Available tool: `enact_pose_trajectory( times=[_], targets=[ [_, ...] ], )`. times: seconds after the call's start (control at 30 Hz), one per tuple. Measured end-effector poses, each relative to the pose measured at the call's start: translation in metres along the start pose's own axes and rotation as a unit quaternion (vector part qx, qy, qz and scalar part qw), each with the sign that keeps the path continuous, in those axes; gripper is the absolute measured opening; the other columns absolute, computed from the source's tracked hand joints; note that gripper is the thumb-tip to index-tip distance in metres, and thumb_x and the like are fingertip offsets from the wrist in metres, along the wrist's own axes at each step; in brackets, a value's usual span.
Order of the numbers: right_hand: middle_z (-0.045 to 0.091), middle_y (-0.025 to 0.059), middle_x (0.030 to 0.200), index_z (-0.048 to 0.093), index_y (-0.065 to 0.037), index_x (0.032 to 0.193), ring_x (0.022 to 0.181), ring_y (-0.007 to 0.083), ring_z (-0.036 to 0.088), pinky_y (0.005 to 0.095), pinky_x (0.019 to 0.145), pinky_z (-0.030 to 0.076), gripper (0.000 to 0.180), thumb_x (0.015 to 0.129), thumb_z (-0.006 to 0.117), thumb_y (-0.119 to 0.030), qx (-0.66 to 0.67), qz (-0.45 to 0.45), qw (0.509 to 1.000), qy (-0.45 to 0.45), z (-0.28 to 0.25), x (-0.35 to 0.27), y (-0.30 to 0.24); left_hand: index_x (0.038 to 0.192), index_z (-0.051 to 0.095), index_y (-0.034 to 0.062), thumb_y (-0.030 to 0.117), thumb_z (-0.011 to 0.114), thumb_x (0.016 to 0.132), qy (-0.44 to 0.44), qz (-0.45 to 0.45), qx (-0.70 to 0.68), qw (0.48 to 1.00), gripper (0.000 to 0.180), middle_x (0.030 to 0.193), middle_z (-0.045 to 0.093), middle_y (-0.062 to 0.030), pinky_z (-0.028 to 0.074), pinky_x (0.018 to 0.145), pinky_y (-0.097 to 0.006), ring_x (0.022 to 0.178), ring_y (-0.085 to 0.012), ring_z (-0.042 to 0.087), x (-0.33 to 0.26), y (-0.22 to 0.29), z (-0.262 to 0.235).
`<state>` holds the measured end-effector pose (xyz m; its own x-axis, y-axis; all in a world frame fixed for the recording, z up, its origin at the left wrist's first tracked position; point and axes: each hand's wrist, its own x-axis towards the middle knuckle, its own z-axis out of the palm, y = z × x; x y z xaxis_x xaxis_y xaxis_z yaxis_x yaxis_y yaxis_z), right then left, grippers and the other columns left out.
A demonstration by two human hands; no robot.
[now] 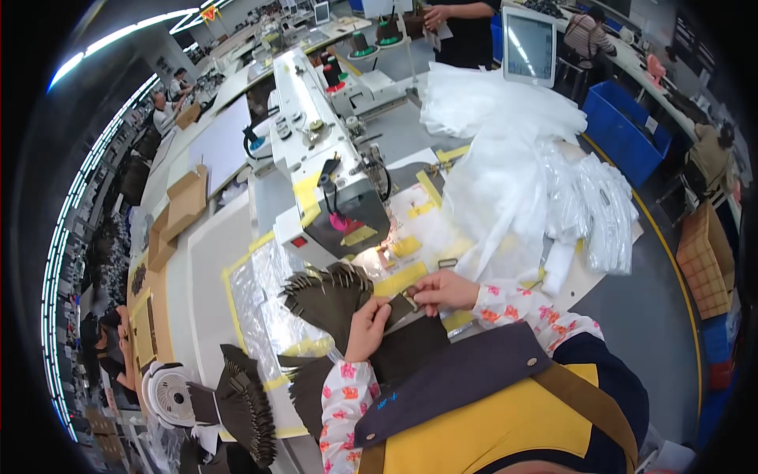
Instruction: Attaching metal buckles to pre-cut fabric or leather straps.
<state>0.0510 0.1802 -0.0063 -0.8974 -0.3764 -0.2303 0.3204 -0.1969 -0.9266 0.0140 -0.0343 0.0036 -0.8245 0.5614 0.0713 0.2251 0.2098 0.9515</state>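
In front of my body, my left hand [366, 327] pinches a short dark olive fabric strap [399, 309] between thumb and fingers. My right hand [447, 291] grips a small metal buckle [411, 295] at the strap's far end. Whether the strap passes through the buckle is too small to make out. Another metal buckle [448, 263] lies on the table just beyond my right hand. To the left of my hands, a fanned bundle of dark straps [328, 299] rests by the sewing machine [316, 158], whose lit needle area is just ahead of my hands.
White wrapping sheets [497, 174] and clear plastic packets [604, 209] cover the right side of the table. A second strap bundle [246, 403] and a white fan [168, 393] are at the lower left. Cardboard trays [183, 204] stand farther left; a blue bin [624, 125] is at right.
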Motion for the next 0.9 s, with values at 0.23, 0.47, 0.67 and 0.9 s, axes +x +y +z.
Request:
enact_pose_trajectory(
  times=[0.23, 0.47, 0.67, 0.9],
  targets=[
    [0.053, 0.0018, 0.066, 0.054, -0.002, 0.086, 0.055, 0.009, 0.056, 0.02, 0.049, 0.046, 0.016, 0.087, 0.052, -0.018, 0.159, -0.011, 0.987, -0.034, 0.007, 0.01, -0.008, 0.09, 0.054, -0.0018, 0.01, 0.05, 0.086, 0.043, 0.022, 0.011, 0.999, 0.013, 0.067, 0.05, -0.0011, 0.039, 0.06, -0.021, 0.064, -0.0063, 0.044, -0.01, 0.006, -0.004],
    [0.055, 0.002, 0.065, 0.053, -0.002, 0.09, 0.052, 0.0087, 0.056, 0.0202, 0.047, 0.045, 0.014, 0.088, 0.048, -0.015, 0.016, 0.035, 0.999, -0.003, 0.013, 0.014, 0.006, 0.089, 0.054, -0.001, 0.012, 0.048, 0.087, 0.0, 0.022, -0.008, 1.0, 0.014, 0.065, 0.048, -0.0012, 0.038, 0.057, -0.021, 0.062, -0.0062, 0.042, -0.003, 0.002, 0.006],
    [0.054, 0.0016, 0.063, 0.05, -0.002, 0.092, 0.048, 0.0076, 0.053, 0.0196, 0.043, 0.043, 0.011, 0.086, 0.048, -0.011, -0.083, -0.061, 0.99, 0.099, 0.036, 0.017, 0.008, 0.088, 0.052, -0.0005, 0.012, 0.044, 0.09, 0.06, 0.013, 0.03, 0.998, 0.015, 0.072, 0.05, 0.0001, 0.037, 0.063, -0.02, 0.069, -0.0054, 0.043, -0.004, -0.004, 0.01],
    [0.055, 0.0026, 0.066, 0.05, -0.002, 0.095, 0.048, 0.0072, 0.052, 0.0196, 0.042, 0.041, 0.015, 0.086, 0.05, -0.013, -0.094, -0.008, 0.994, 0.056, 0.034, 0.025, 0.022, 0.088, 0.055, 0.002, 0.011, 0.051, 0.085, 0.153, -0.004, -0.078, 0.985, 0.01, 0.079, 0.051, -0.0083, 0.04, 0.067, -0.025, 0.073, -0.0134, 0.048, -0.008, 0.009, 0.017]
  ],
)
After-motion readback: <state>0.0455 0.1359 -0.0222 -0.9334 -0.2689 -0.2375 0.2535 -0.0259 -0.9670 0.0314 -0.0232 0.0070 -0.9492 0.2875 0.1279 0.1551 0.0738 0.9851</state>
